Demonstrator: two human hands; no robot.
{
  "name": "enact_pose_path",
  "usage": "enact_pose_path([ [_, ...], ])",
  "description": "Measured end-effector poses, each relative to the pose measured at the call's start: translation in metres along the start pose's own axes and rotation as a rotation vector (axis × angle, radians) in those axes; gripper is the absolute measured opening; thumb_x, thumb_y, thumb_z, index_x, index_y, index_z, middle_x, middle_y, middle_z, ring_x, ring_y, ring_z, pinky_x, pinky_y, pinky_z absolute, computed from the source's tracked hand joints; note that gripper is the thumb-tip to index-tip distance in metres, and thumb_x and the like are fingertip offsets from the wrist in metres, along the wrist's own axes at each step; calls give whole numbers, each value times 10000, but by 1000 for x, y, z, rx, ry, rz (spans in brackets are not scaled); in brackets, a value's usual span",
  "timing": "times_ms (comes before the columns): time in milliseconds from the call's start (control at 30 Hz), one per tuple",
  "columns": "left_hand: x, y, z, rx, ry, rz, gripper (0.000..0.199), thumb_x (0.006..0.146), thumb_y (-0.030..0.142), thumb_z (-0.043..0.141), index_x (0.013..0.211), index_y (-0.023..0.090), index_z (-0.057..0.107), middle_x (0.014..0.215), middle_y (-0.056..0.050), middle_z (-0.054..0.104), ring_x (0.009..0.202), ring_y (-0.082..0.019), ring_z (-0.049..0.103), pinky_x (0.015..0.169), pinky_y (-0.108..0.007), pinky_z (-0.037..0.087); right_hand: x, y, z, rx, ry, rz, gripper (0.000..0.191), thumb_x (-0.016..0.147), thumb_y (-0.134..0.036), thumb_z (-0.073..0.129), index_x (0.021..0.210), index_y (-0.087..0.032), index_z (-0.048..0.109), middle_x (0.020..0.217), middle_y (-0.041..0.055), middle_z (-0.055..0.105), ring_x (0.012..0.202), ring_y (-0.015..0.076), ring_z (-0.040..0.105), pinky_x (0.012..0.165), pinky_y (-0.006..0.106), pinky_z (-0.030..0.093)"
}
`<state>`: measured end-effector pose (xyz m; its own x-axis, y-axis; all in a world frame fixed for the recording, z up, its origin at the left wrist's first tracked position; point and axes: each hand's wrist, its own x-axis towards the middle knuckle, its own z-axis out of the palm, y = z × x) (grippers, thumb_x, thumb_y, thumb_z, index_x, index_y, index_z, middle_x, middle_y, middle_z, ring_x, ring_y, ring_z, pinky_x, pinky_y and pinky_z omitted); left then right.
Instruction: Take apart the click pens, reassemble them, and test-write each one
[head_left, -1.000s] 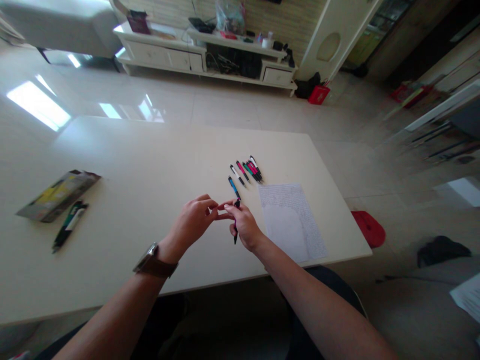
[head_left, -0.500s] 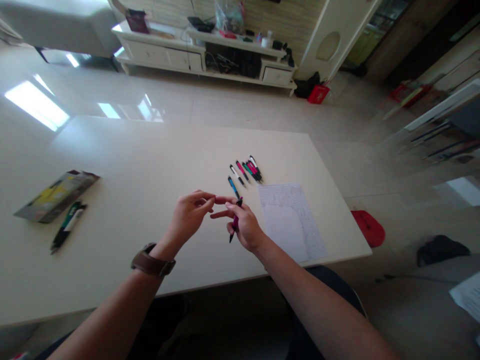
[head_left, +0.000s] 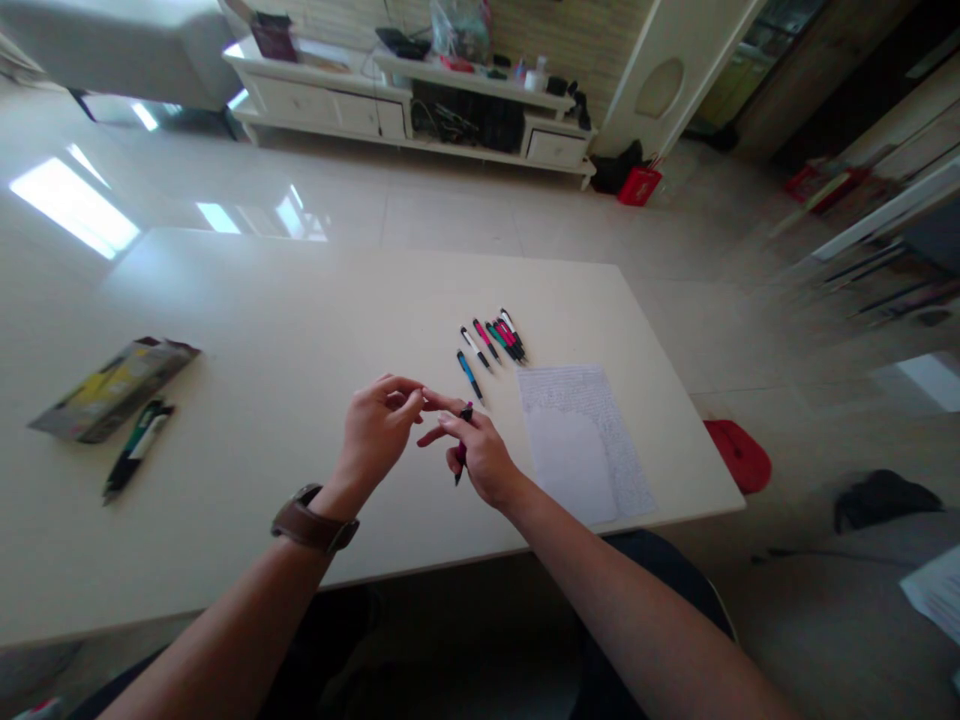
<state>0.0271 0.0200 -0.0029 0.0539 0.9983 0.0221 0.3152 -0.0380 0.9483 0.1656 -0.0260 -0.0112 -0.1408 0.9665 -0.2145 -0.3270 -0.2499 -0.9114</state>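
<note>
Over the white table, my right hand holds a dark pen with a purple part, its tip pointing down. My left hand, with a brown watch on the wrist, pinches at a fingertip of my right hand; whether something small is between the fingers cannot be made out. Just beyond my hands lies a blue pen, beside a white pen and several pink, green and white pens. A sheet of paper with handwriting lies right of my right hand, partly covered by a blank white area.
On the table's left are a grey and yellow packet and a couple of green and white pens. A red stool seat stands past the right edge. Across the floor is a white low cabinet.
Both hands remain joined at the fingertips. My right hand and the pen in it have shifted slightly left, and the pen is a little more covered by the fingers.
</note>
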Motion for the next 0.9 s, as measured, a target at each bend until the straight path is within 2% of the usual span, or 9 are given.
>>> enact_pose_path([
  [167, -1, -1, -2, 198, 30, 134, 162, 816, 292, 652, 822, 167, 756, 764, -23, 670, 615, -107, 594, 567, -233, 454, 2, -1, -2, 94, 52, 48, 313, 861, -288, 522, 1111, -220, 698, 1288, 93, 651, 748, 154, 713, 354, 176, 253],
  [367, -1, -2, -1, 244, -46, 214, 134, 819, 226, 617, 804, 183, 744, 776, -11, 648, 640, -104, 569, 605, -237, 444, 4, -1, -8, 141, 86, 95, 266, 849, -277, 523, 1021, -180, 701, 1088, 107, 724, 706, 148, 700, 379, 185, 222],
  [500, -1, -3, 1, 296, -22, 197, 137, 820, 223, 592, 749, 168, 696, 750, -13, 616, 615, -104, 548, 579, -239, 419, 2, -1, -4, 118, 76, 101, 276, 847, -279, 524, 1046, -188, 692, 1106, 98, 718, 678, 133, 691, 378, 185, 214],
  [567, 0, -4, 2, 287, 2, 144, 149, 824, 238, 580, 743, 159, 677, 744, -17, 618, 598, -103, 547, 573, -242, 415, 2, -3, -3, 98, 73, 95, 299, 849, -286, 524, 1097, -208, 673, 1112, 85, 716, 657, 126, 683, 376, 184, 210],
  [633, 0, -3, -1, 230, -27, 66, 159, 815, 275, 605, 754, 155, 689, 707, -19, 629, 583, -109, 551, 558, -243, 407, 4, -4, -5, 65, 122, 87, 308, 846, -291, 527, 1117, -219, 658, 1051, 67, 721, 606, 110, 653, 375, 183, 205],
  [700, 1, -1, -5, 129, -128, -19, 183, 788, 327, 666, 744, 153, 703, 642, -11, 626, 566, -111, 544, 535, -236, 388, 6, -5, -10, 23, 220, 81, 280, 833, -289, 537, 1068, -207, 664, 938, 48, 711, 550, 91, 603, 380, 185, 203],
  [767, -1, 3, -11, -1, -331, -102, 225, 750, 360, 729, 681, 152, 679, 588, 1, 611, 550, -101, 530, 520, -221, 372, 9, -4, -16, -11, 309, 85, 239, 813, -286, 551, 996, -187, 669, 853, 32, 681, 519, 77, 560, 389, 187, 210],
  [833, -8, 6, -13, -137, -650, -191, 281, 722, 368, 775, 621, 149, 630, 579, 4, 615, 547, -94, 539, 524, -207, 388, 12, -3, -20, -28, 362, 91, 212, 793, -285, 564, 946, -177, 663, 815, 19, 657, 507, 70, 536, 399, 188, 223],
  [900, -23, 9, -7, -242, -1015, -292, 298, 712, 365, 797, 623, 147, 615, 600, -4, 640, 559, -102, 576, 544, -209, 433, 14, -2, -22, -39, 384, 97, 192, 776, -281, 570, 914, -176, 654, 792, 8, 642, 498, 66, 519, 405, 188, 235],
])
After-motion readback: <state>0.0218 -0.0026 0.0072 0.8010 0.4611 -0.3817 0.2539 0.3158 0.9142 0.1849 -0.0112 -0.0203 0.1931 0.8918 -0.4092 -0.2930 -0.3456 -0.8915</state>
